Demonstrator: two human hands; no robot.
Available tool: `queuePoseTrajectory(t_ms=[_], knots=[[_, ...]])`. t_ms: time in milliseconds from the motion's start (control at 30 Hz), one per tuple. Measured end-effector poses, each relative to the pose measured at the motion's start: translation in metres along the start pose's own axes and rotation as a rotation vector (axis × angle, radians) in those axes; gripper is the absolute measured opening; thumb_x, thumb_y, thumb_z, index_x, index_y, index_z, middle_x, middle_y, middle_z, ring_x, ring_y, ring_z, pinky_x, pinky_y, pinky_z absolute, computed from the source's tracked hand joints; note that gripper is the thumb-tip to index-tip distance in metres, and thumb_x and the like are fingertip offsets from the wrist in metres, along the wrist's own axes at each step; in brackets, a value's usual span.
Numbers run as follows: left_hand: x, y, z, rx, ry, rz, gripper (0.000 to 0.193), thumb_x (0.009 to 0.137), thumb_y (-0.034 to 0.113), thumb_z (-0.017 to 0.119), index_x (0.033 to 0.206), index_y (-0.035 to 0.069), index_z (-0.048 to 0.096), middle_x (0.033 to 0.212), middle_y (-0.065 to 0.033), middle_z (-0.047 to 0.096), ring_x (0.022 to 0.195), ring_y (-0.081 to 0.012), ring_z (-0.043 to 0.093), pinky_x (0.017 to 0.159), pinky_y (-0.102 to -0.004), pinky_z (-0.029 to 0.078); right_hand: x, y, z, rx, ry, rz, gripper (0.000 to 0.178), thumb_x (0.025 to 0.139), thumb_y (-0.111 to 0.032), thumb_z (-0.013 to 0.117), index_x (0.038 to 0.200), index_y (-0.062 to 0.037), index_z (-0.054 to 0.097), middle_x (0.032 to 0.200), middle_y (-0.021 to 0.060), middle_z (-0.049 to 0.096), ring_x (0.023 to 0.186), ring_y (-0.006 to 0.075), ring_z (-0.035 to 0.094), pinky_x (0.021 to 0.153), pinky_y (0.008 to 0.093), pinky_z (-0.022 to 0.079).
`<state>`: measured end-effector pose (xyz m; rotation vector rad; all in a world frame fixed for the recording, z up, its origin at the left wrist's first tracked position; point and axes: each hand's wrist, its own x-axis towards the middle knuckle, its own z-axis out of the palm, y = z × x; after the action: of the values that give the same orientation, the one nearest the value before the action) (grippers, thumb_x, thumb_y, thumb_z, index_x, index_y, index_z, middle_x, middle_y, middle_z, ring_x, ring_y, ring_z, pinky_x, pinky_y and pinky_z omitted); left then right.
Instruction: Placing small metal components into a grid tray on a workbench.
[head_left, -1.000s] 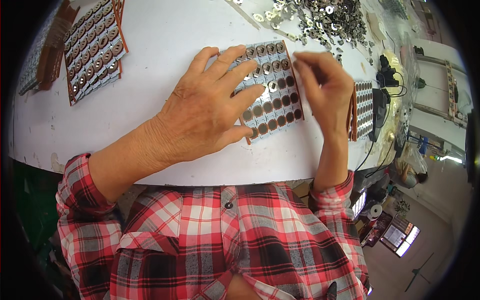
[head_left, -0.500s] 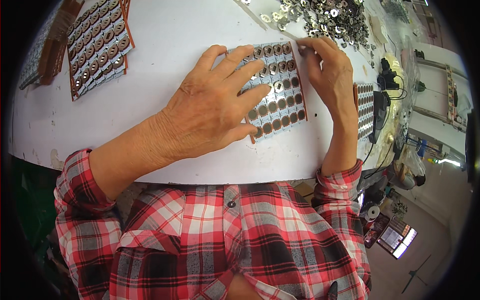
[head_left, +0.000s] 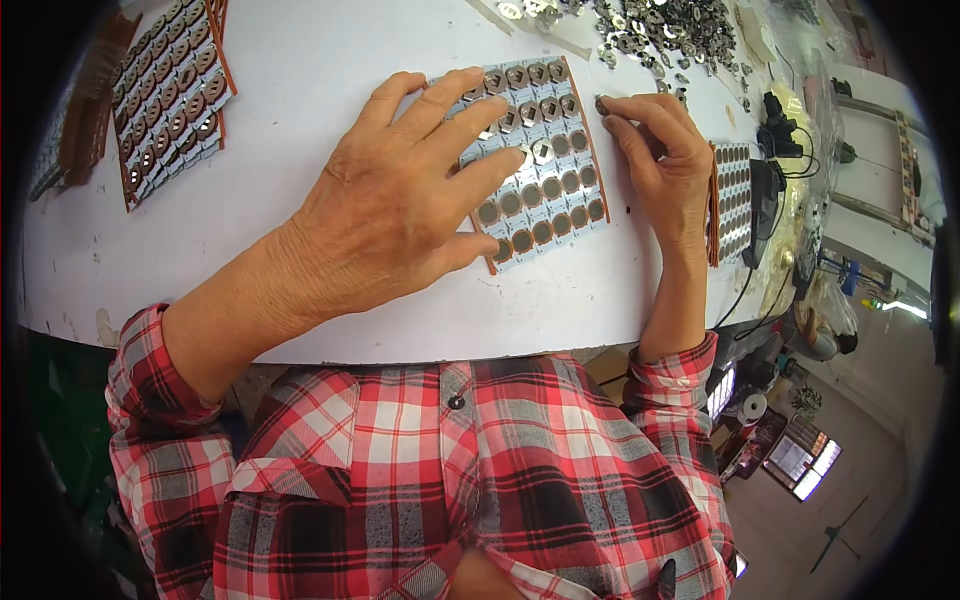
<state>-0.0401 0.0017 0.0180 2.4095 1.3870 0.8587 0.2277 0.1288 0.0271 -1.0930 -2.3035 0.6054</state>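
In front of me on the white table lies a circuit board panel (head_left: pixel 541 188) with orange-brown edges and rows of round dark pads. Silver metal clips (head_left: pixel 549 107) sit on the far rows and on part of the middle row. The near rows show bare pads. My left hand (head_left: pixel 385 200) lies spread over the panel's left side, fingers apart, hiding some of it. Just off the panel's right edge, my right hand (head_left: pixel 662 150) pinches a small metal clip (head_left: pixel 601 104) between thumb and forefinger.
A heap of loose metal clips (head_left: pixel 668 35) lies at the far right. Filled panels (head_left: pixel 172 95) are stacked at the far left. More panels with dark pads (head_left: pixel 733 200) stand by the right edge, beside black cables (head_left: pixel 785 150). Another person (head_left: pixel 822 335) is in the background.
My right hand has shifted slightly nearer to me, and the small clip now shows at its fingertips. My left hand remains spread on the panel. The whole view has shifted slightly.
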Motion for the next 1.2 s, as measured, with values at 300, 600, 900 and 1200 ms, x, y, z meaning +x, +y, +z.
queuePoseTrajectory(t_ms=[300, 600, 900, 1200], knots=[[0.0, 0.0, 0.001, 0.0, -0.011, -0.005, 0.073, 0.063, 0.027, 0.095, 0.129, 0.006, 0.07, 0.146, -0.0202, 0.059, 0.144, -0.041, 0.049, 0.114, -0.057, 0.041, -0.011, -0.038, -0.002, 0.343, -0.217, 0.291, 0.015, 0.107, -0.014, 0.063, 0.106, 0.0001, 0.07, 0.09, -0.0044, 0.063, 0.081, 0.003, 0.052, 0.072, 0.0191, 0.041], [-0.001, -0.001, 0.001, -0.004, 0.008, -0.002, 0.073, 0.063, 0.028, 0.095, 0.128, 0.006, 0.07, 0.146, -0.0196, 0.059, 0.143, -0.0411, 0.05, 0.113, -0.0567, 0.041, 0.008, -0.035, -0.006, 0.061, -0.389, 0.071, 0.009, 0.104, -0.009, 0.061, 0.104, -0.0012, 0.066, 0.086, 0.002, 0.061, 0.074, 0.0086, 0.054, 0.068, 0.0238, 0.046], [-0.001, 0.001, 0.0, -0.02, 0.006, -0.009, 0.077, 0.061, 0.032, 0.096, 0.128, 0.004, 0.069, 0.145, -0.0217, 0.058, 0.143, -0.0431, 0.049, 0.114, -0.0583, 0.04, -0.013, -0.046, 0.016, 0.094, -0.093, 0.11, 0.015, 0.098, 0.003, 0.071, 0.112, 0.0006, 0.074, 0.094, 0.0031, 0.071, 0.08, 0.0068, 0.065, 0.07, 0.0227, 0.052], [0.0, 0.006, 0.0, 0.001, -0.003, -0.037, 0.08, 0.059, 0.032, 0.096, 0.128, 0.003, 0.069, 0.145, -0.0228, 0.059, 0.143, -0.0441, 0.049, 0.115, -0.0601, 0.039, -0.021, -0.036, 0.023, 0.337, -0.024, 0.174, 0.012, 0.096, 0.003, 0.075, 0.107, 0.0016, 0.078, 0.096, 0.0009, 0.071, 0.085, 0.0058, 0.065, 0.074, 0.0204, 0.051]])
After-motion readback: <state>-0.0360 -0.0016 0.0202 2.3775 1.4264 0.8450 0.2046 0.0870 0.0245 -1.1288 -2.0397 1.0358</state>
